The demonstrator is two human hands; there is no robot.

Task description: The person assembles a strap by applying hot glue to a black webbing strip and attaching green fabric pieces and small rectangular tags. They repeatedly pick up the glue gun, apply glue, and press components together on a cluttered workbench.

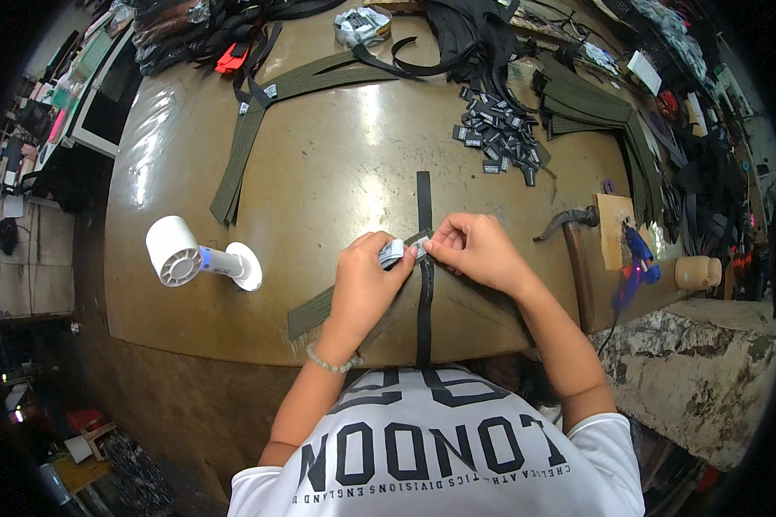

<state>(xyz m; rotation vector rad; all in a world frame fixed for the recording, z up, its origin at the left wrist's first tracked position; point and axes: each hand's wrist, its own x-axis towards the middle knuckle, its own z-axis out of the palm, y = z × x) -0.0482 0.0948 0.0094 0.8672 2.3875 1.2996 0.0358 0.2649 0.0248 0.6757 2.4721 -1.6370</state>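
Pinching was seen in both hands: a white label (pixel 421 248) was held by the right hand (pixel 474 250), a folded label strip (pixel 391 252) by the left hand (pixel 364 274). Beneath the left hand an olive strap (pixel 310 313) was laid; between the hands, a black strap (pixel 425 310).

One wide head-worn fisheye view, steeply downward over the nearby hands (pixel 483 250) and tabletop (pixel 319 172)

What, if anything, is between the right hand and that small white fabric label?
Nothing visible: the bare right hand touches the small white fabric label directly, near the long, flat black strap.
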